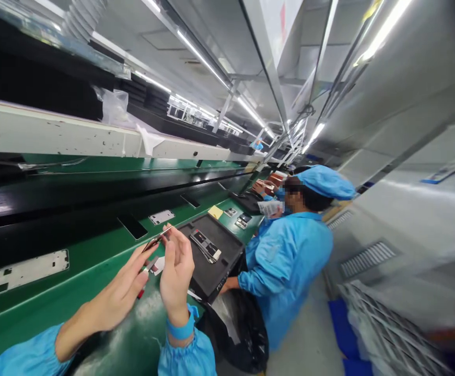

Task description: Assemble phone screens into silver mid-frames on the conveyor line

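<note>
A thin, dark phone part point(152, 244), seen nearly edge-on, is raised above the green bench between my hands. My left hand point(119, 284) grips it from the near side, fingers along its edge. Fingertips of my right hand point(177, 266) are closed at its far end; a blue band circles that wrist. By my left thumb is a small grey piece point(151, 263), and a small red item point(141, 292) shows below; what these are I cannot make out. On the bench beyond lie a black phone screen point(132, 226) and a white phone frame point(161, 217).
A black tray point(227, 240) holding several phone parts stands right of my hands. Another white phone frame point(31, 271) lies at left. A co-worker in blue point(290, 256) sits close on the right, one hand at the tray. A black plastic bag point(246, 329) hangs below.
</note>
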### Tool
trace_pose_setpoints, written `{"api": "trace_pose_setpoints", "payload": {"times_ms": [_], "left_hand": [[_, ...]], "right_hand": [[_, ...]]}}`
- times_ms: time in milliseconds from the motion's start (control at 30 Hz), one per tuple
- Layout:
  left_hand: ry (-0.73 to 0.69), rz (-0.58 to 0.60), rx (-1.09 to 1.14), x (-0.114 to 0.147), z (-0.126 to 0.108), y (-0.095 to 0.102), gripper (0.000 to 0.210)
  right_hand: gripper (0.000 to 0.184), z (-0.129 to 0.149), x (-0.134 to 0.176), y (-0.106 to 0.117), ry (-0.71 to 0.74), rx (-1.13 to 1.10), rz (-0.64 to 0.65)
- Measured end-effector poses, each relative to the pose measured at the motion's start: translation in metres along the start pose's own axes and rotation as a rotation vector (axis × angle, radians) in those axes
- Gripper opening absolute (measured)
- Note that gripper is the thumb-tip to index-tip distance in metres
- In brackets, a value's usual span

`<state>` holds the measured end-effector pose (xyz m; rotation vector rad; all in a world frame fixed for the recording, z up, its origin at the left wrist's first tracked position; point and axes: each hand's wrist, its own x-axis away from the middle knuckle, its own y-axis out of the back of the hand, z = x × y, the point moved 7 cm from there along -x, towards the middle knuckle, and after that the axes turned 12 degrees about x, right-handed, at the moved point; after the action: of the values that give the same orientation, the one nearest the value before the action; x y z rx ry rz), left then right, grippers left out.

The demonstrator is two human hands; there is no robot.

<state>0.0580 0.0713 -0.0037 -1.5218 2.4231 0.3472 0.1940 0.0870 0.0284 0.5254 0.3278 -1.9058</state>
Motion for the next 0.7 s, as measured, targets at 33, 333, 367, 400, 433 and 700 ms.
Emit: {"api": "trace_pose_setpoints", "payload": {"times_ms": [33, 333, 367, 400, 433, 700], "left_hand": [[-0.029, 0.026, -0.041, -0.001, -0.004, 0.0, 0.066], [-0.165, -0.225, -0.016, -0.009, -0.022, 0.049, 0.058], [-0.13, -0.325, 0.059, -0.008, -0.02, 0.064, 0.064], [-0.088, -0.403, 0.159, -0.008, -0.018, 0.077, 0.07], [-0.047, -0.444, 0.28, -0.007, -0.015, 0.087, 0.076], [0.076, -0.127, 0.947, -0.003, -0.027, 0.068, 0.065]], "right_hand": [[0.037, 0.002, -0.001, -0.002, -0.001, -0.018, -0.023], [0.028, -0.009, -0.004, 0.004, 0.126, 0.134, 0.042], [0.029, -0.026, 0.005, 0.0, 0.109, 0.202, 0.123], [0.028, -0.046, 0.017, -0.008, 0.081, 0.285, 0.226], [0.027, -0.069, 0.032, -0.017, 0.054, 0.408, 0.355], [0.02, -0.152, 0.099, -0.042, 0.02, 0.72, 0.509]]}}
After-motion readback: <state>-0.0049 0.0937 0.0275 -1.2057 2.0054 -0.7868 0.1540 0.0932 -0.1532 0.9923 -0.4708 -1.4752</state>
